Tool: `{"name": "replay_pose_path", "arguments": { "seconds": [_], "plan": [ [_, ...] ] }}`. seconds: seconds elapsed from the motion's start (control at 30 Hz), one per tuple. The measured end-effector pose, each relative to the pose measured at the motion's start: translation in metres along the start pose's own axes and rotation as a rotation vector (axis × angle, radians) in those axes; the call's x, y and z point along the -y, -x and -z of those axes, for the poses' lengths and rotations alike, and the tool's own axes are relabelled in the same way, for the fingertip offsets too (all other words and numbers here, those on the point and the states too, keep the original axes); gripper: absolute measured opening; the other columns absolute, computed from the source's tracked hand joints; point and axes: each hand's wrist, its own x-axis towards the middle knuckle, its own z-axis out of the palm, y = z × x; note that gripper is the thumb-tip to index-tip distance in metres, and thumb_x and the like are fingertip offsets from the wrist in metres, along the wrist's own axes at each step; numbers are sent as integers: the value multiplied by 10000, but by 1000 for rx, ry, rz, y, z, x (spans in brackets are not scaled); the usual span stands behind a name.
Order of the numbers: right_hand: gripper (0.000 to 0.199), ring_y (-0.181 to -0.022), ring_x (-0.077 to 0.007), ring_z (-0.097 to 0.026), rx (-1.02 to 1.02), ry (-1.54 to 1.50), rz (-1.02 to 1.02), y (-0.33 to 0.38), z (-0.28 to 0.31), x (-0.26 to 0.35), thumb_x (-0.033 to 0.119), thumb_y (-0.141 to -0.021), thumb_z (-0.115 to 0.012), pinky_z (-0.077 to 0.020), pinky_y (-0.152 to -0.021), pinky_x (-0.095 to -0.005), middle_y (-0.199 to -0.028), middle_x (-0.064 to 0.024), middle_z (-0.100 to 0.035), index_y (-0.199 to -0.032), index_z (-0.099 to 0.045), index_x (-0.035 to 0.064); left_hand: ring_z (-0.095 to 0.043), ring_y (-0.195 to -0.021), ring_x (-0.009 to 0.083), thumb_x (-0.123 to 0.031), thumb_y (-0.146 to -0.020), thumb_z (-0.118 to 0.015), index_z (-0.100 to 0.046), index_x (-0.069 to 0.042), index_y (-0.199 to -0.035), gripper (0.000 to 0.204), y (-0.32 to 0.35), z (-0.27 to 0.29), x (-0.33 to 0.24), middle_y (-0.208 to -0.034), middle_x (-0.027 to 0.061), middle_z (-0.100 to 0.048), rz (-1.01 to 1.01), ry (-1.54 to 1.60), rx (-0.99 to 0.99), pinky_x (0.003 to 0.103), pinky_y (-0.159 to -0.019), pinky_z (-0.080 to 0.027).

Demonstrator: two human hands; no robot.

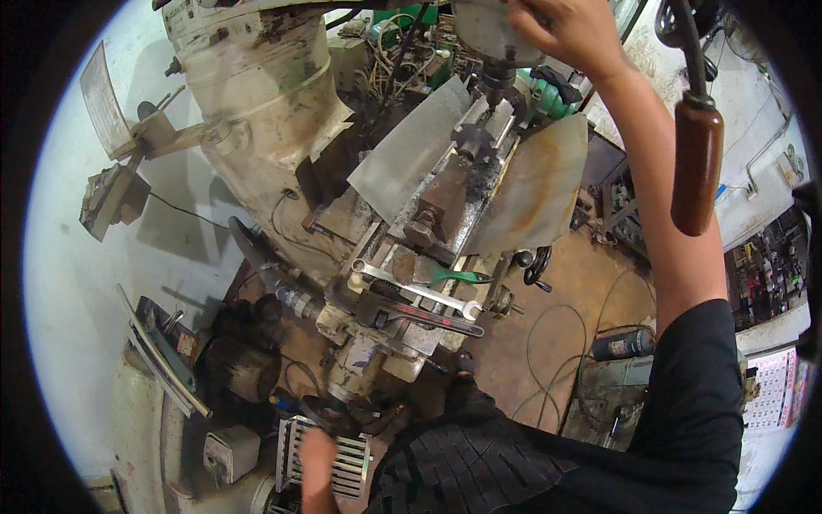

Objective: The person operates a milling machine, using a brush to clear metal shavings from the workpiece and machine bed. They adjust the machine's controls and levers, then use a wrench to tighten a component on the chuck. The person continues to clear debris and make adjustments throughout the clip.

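Observation:
My right hand is raised to the grey machine head at the top, fingers curled against it; what they grip is hidden. Below that head, a dark tool holder points down at the clamped parts on the machine table. Low on the left, my left hand is smeared by motion, over or beside a slotted metal grate. Across the near end of the table lie a brush with a green handle, a combination wrench and a dark adjustable wrench.
Grey sheet guards flank the table. A brown-handled lever hangs beside my right arm. The machine column stands left, a black handwheel right. A hose loops over the floor near a dark cylinder.

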Motion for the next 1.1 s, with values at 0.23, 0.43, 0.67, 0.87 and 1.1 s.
{"name": "replay_pose_path", "arguments": {
  "seconds": [0.23, 0.43, 0.67, 0.87, 1.1],
  "plan": [
    [207, -817, -355, -691, -29, -49, -31, -3, 5, 6, 205, -810, -670, -556, -679, -452, -879, -140, -704, -935, -721, 49, -704, -991, 457, -306, -844, -705, -765, -18, -1026, 346, -65, -4, -21, -986, 240, -744, -59, 66, -96, 536, -870, -562],
    [190, -804, -367, -684, -38, -42, 3, -4, 2, 7, 173, -798, -666, -554, -677, -454, -881, -153, -699, -924, -715, 40, -684, -1047, 467, -236, -897, -617, -759, -77, -1107, 299, -15, 3, 7, -1064, 261, -729, -154, 100, 34, 524, -910, -554],
    [209, -803, -376, -675, 27, 20, -25, -3, 5, 6, 194, -784, -676, -548, -683, -455, -861, -153, -682, -922, -714, 41, -701, -917, 400, -346, -892, -677, -736, -17, -1094, 391, -115, -41, 22, -1020, 215, -747, -215, -150, -53, 409, -894, -565],
    [198, -812, -369, -677, -17, -44, -15, -4, 5, 11, 189, -796, -671, -546, -690, -455, -862, -157, -678, -923, -711, 42, -673, -1019, 477, -298, -845, -718, -748, -44, -1064, 337, -20, -10, 13, -1025, 266, -721, -116, 98, 67, 537, -890, -545],
    [174, -790, -366, -666, -18, -56, -21, -6, 7, 13, 164, -799, -665, -540, -678, -443, -850, -156, -666, -915, -693, 37, -654, -1097, 467, -310, -845, -718, -724, -44, -1141, 398, -70, 28, -5, -1109, 270, -710, -109, 71, 51, 518, -935, -537]
  ]
}}
